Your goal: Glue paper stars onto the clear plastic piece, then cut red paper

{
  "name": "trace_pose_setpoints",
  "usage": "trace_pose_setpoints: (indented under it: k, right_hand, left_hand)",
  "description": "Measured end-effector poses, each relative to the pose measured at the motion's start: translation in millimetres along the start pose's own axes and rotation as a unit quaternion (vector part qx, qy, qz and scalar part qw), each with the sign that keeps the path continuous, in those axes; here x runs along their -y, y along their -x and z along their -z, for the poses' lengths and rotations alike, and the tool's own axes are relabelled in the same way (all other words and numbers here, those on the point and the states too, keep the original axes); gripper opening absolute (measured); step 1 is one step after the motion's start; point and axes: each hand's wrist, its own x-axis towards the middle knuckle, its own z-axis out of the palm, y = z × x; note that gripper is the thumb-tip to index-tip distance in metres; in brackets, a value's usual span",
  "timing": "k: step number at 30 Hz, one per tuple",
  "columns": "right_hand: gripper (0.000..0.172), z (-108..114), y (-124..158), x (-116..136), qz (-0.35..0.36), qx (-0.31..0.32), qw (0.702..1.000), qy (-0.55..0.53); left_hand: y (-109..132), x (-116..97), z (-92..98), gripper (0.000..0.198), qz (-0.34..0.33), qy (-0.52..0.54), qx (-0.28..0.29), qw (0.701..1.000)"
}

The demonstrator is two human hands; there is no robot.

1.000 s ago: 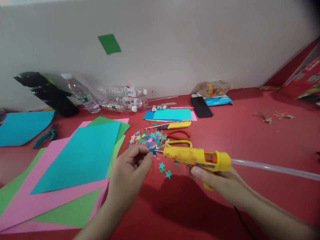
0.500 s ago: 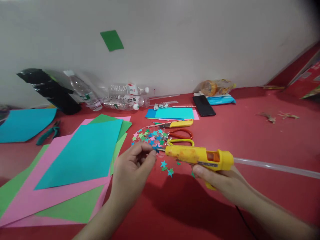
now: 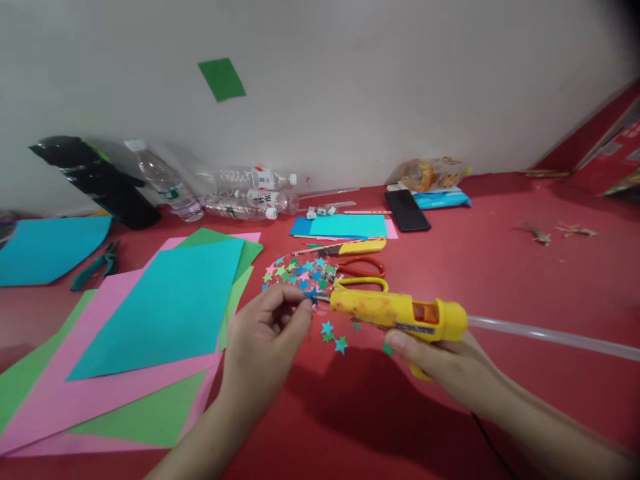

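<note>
Left hand [image 3: 265,333] pinches small blue star [image 3: 313,301]; right hand [image 3: 450,370] grips yellow glue gun [image 3: 395,312], nozzle at star.

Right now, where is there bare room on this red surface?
Bare red surface stretches right of the phone, beyond the glue stick. Another patch lies below the left hand and right hand. Crowded: paper sheets at left; stars and scissors by the glue gun.

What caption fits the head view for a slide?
Right hand points a yellow glue gun at a small paper star pinched in the left hand above scattered stars.
</note>
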Motion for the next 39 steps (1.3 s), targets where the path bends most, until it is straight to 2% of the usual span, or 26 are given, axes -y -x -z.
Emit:
trace_pose_setpoints:
  k: [16,22,26,30,32,35,37,39]
  right_hand:
    - [0.039,0,2,5,-0.043,0.002,0.999,0.008]
    - [0.038,0,1,4,-0.031,0.008,0.999,-0.002]
    - [0.030,-2,0,7,0.015,-0.009,1.000,0.021]
    - [0.018,-3,1,7,0.064,-0.050,0.993,0.082]
    - [0.017,-1,-1,4,0.049,-0.062,0.995,0.066]
    - [0.024,8,-7,-3,-0.004,-0.116,0.993,0.008]
    - [0.030,16,-14,-7,-0.045,-0.141,0.989,0.003]
    - [0.026,23,-23,-11,-0.085,-0.141,0.985,0.045]
  left_hand:
    - [0,2,0.0,0.013,-0.008,-0.014,-0.005,1.000]
    - [0,5,-0.3,0.012,-0.035,-0.032,-0.012,0.999]
    - [0,7,-0.7,0.011,-0.118,-0.112,-0.037,0.986]
    - [2,7,2.1,0.009,-0.281,-0.189,-0.054,0.939]
    - [3,5,3.9,0.012,-0.323,-0.187,-0.055,0.926]
    - [2,1,6.3,0.011,-0.269,-0.160,-0.051,0.948]
    - [-1,-2,8.8,0.013,-0.188,-0.121,-0.044,0.974]
    - [-6,-4,12.7,0.015,-0.103,-0.069,-0.028,0.992]
